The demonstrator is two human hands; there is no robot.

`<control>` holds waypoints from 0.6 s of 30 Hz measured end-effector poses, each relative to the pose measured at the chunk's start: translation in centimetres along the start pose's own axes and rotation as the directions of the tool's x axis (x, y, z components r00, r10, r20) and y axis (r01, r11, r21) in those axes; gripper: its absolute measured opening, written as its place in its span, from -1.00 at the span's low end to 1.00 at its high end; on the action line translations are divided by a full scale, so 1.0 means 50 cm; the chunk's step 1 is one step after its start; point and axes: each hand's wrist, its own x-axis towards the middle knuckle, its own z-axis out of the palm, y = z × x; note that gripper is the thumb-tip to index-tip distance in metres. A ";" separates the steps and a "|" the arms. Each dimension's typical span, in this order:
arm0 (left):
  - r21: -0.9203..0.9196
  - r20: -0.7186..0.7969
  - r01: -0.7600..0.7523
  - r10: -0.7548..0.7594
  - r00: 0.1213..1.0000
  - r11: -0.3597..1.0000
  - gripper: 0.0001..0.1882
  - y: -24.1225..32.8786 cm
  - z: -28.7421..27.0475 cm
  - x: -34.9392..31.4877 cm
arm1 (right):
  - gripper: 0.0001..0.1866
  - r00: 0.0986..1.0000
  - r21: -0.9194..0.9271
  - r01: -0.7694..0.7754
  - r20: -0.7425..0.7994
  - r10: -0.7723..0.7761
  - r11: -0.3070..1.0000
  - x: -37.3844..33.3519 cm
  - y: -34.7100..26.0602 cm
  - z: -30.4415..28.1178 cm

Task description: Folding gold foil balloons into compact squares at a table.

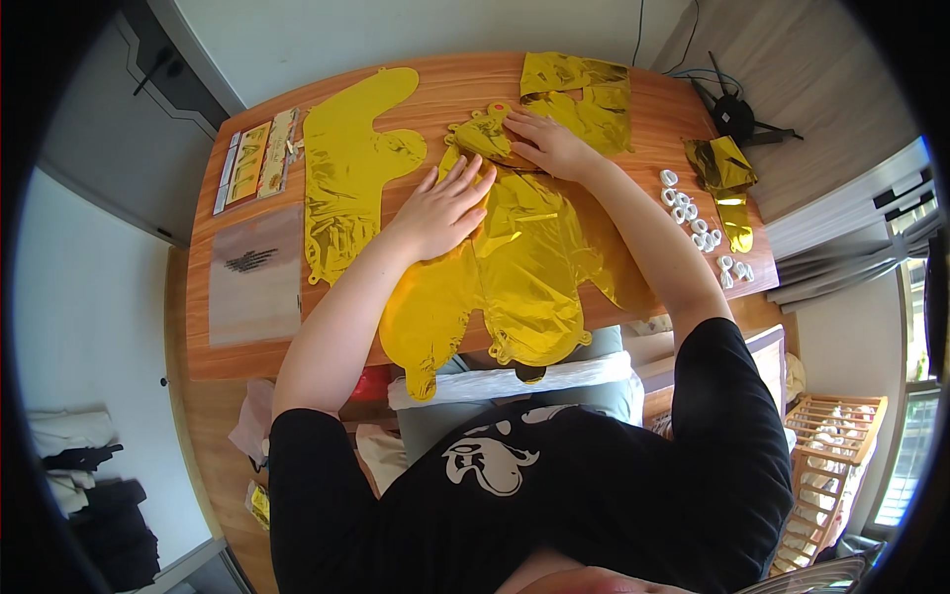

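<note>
Presumably light, limp and slippery, the gold foil shape (529, 262) overhangs the surface (658, 119) nearside; left hand (443, 211) and right hand (549, 145) rest on foil, fingers extended, ungripping; rim tabs (585, 338) should suit holding.

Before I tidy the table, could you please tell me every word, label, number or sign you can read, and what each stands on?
No words or numbers are readable.
Printed card: print too small to read.
Pale sheet: dark marks too blurred to read.
Black shirt: pale picture, no readable words.
</note>
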 end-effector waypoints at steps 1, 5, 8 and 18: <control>-0.049 -0.012 -0.004 0.004 1.000 0.999 -0.36 -0.003 -0.002 0.000 | -0.43 1.000 0.001 -0.001 -0.004 0.001 1.000 -0.001 0.002 0.002; -0.206 -0.227 -0.037 -0.011 0.974 0.978 -0.41 -0.011 -0.015 0.001 | -0.42 1.000 0.002 0.005 -0.011 -0.005 1.000 0.002 0.009 0.009; -0.186 -0.199 0.107 -0.144 0.969 0.977 -0.56 -0.004 -0.057 -0.010 | -0.43 1.000 0.002 -0.010 -0.003 0.010 1.000 0.001 0.010 0.013; -0.171 -0.296 0.070 -0.119 0.948 0.983 -0.75 -0.029 -0.039 -0.018 | -0.39 1.000 0.034 0.009 -0.011 -0.009 0.999 0.005 0.017 0.019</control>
